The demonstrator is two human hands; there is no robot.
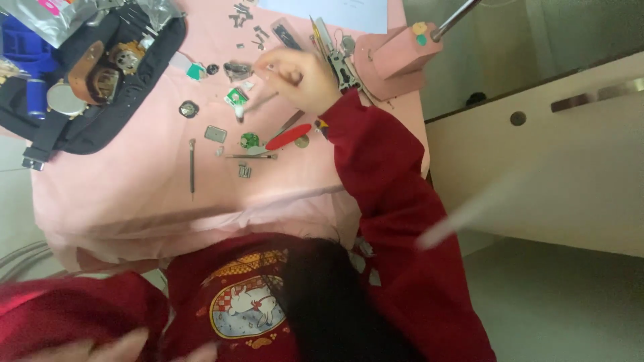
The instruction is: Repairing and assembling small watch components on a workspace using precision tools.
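1. The right hand (298, 79) is out over the pink cloth (134, 194), fingers pinched shut on a thin stick-like tool (258, 104). The tool's tip points down at the small green-and-white part (235, 96), right by it.
2. Looks to me like the poking-and-sorting stage on tiny watch bits. A grey square piece (215, 133), a round dark part (188, 108) and a red-handled tool (288, 136) lie close by, none of them touching each other.
3. The left hand (100, 347) is low near the red sweater, well away from the cloth and too blurred to tell if it's open or closed.
4. A black pouch (100, 121) with watch movements sits on the left of the cloth.
5. Any next move needs a steady tip, since loose parts crowd that spot.
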